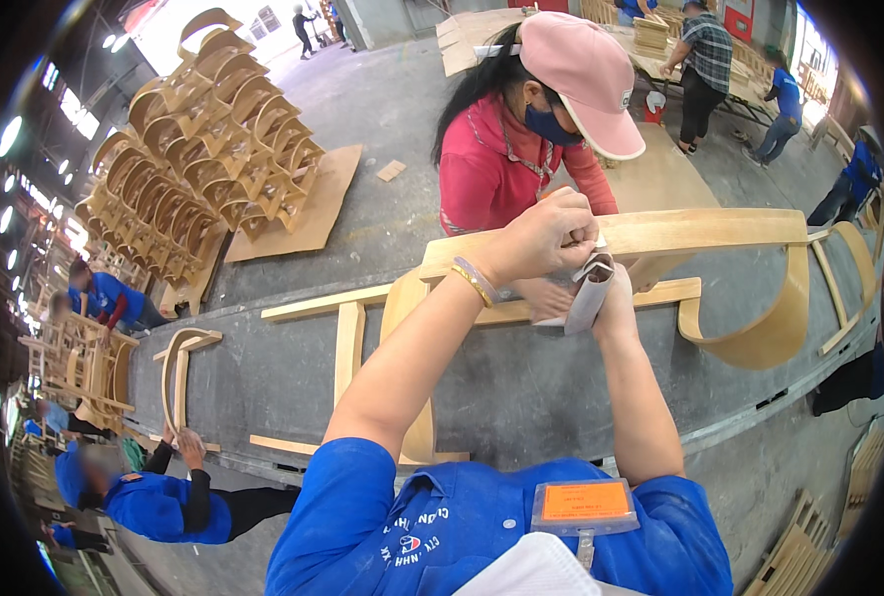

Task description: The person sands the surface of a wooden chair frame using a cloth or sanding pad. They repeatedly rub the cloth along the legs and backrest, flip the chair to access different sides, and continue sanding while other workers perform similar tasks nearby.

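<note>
A folded sheet of sandpaper [589,296], pale outside and brown inside, stands upright in front of me. My right hand [616,303] is closed around its right side. My left hand [559,230] is a closed fist at its top edge, fingertips pinching there; a bracelet circles that wrist. Right behind both hands is a curved wooden chair frame [720,231], with a bent piece [760,333] at its right end. Across from me a co-worker's hand [544,298] rests by the frame's lower rail, partly hidden by the sheet.
The long grey worktable [521,397] carries more wooden frame parts [347,348] at left and another curved frame [849,268] at right. A person in a pink cap [576,70] stands opposite. Stacked bent-wood parts [213,129] rise at far left. Another worker [168,502] handles a frame at left.
</note>
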Motion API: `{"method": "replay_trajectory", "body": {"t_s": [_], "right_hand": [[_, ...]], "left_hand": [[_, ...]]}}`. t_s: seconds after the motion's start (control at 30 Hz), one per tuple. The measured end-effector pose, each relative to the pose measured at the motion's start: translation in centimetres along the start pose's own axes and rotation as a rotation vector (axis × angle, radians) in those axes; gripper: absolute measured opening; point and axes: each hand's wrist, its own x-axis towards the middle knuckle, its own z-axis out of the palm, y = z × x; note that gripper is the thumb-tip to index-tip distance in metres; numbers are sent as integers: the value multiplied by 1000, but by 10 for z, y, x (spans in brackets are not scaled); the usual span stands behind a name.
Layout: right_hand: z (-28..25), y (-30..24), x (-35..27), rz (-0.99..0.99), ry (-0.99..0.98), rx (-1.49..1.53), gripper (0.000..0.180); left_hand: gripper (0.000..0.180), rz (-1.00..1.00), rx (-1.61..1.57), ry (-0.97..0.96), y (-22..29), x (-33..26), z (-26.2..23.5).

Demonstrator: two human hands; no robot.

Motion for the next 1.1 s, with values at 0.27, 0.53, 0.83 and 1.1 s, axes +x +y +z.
{"method": "replay_trajectory", "body": {"t_s": [0.27, 0.53, 0.83, 1.1], "right_hand": [[0, 6, -4, -37, 20, 34, 29], [6, -1, -6, -73, 34, -77, 40], [-13, -12, 7, 46, -50, -7, 25], [-116, -45, -15, -5, 79, 419, 34]], "left_hand": [[18, -119, -116, 62, 2, 3, 4], [25, -125, -63, 12, -5, 4, 9], [39, -133, -94, -96, -15, 15, 7], [59, -261, -46, -31, 4, 16, 8]]}}
